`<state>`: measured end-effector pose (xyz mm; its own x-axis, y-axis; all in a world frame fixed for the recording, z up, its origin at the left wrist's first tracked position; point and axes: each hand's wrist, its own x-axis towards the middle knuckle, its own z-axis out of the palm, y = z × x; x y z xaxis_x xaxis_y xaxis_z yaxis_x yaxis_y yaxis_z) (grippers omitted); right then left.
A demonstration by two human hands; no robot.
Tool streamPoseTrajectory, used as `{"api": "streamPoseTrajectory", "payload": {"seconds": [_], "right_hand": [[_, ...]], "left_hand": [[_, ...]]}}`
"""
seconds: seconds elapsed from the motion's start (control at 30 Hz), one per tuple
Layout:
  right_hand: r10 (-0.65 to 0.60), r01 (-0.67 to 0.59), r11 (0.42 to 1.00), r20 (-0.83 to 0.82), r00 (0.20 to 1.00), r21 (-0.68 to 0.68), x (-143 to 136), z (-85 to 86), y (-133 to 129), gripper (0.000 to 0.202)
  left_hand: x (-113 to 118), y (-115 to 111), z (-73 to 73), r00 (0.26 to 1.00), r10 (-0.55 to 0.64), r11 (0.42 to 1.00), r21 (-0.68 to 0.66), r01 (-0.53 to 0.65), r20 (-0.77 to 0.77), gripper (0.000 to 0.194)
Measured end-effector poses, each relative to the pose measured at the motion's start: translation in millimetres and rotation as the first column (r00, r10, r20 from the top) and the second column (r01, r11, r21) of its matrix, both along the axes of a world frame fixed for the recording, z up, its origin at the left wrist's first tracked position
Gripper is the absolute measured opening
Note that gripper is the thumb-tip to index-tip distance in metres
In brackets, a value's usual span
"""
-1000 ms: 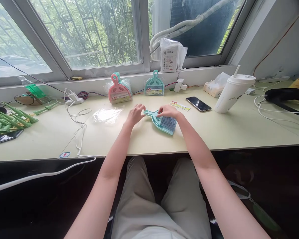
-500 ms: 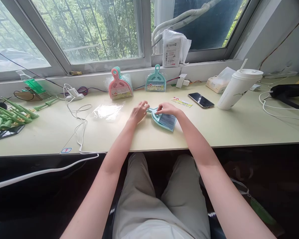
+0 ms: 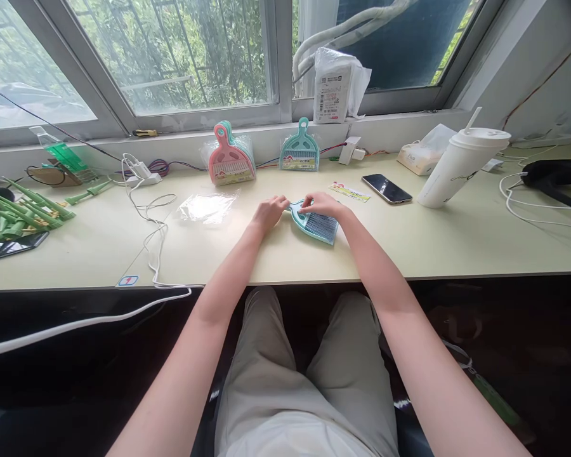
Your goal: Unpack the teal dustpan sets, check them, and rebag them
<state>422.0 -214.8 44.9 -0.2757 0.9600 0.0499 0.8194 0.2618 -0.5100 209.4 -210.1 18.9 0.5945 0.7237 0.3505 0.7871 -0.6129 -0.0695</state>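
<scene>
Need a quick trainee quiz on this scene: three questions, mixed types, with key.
1. Which hand is at the handle end of the teal dustpan set?
2. True or false: the phone lies between the label card and the white cup.
3. The front dustpan of the wrapped stack near the window is: a) pink b) white c) black

Key: 1. The left hand. 2. True. 3. a

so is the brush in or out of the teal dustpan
In: the brush lies inside the dustpan, whose rim shows along the bristles. Clipped fast? Cannot tell; the right hand covers part.
</scene>
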Motion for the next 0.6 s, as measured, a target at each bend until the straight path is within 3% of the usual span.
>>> {"api": "streamPoseTrajectory", "payload": {"seconds": [0.6], "right_hand": [[0.017,-0.017,1.000,-0.017,1.000,0.002,7,-3.4,5,0.018]], "left_hand": [[11,0,1.6,0.990,0.096,0.994,-0.051,-0.101,-0.099,0.043]]}}
